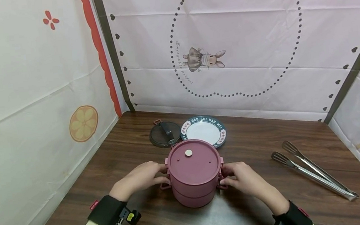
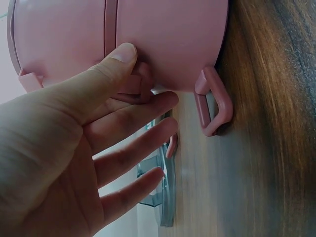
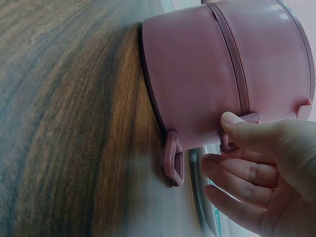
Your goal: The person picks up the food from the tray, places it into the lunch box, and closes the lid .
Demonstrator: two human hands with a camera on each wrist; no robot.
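A pink round two-tier lunch box (image 1: 194, 173) with its lid on stands on the wooden table (image 1: 265, 205), right in front of me. My left hand (image 1: 155, 176) is at its left side; in the left wrist view thumb and forefinger pinch a small latch tab (image 2: 140, 84), the other fingers held straight. My right hand (image 1: 234, 177) mirrors it on the right side, its thumb (image 3: 237, 123) on that side's tab (image 3: 249, 118). A loop clasp hangs loose at the base on each side (image 2: 215, 106) (image 3: 173, 159).
Behind the box lie a dark round lid (image 1: 165, 134) and a white plate with a teal rim (image 1: 205, 131). Metal tongs (image 1: 311, 169) lie to the right. Printed cloth walls close in the left, back and right sides.
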